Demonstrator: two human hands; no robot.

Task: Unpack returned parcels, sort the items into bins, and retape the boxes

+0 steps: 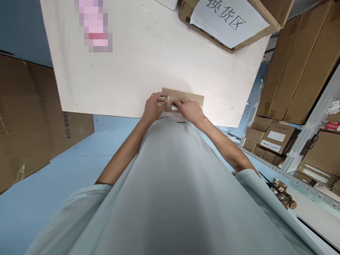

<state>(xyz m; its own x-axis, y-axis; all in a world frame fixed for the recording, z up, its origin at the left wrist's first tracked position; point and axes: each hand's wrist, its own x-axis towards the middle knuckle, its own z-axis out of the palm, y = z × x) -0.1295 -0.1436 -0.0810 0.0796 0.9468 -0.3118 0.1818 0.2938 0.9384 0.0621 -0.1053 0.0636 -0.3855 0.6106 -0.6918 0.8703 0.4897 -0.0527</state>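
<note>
A small flat brown cardboard parcel (pixel 189 97) lies at the near edge of a white table (pixel 138 67). Clear tape runs across its near side, with a red and black mark showing between my hands. My left hand (pixel 153 107) grips the parcel's left end, fingers curled over the tape. My right hand (pixel 191 110) rests on the parcel's near edge, fingers pressed down on the tape beside the red mark.
An open cardboard box with a paper sign (pixel 230 21) stands at the table's far right. A large carton (pixel 26 120) stands on the blue floor to the left. Metal shelving with stacked cartons (pixel 300 71) fills the right side. A tape dispenser (pixel 283 193) lies lower right.
</note>
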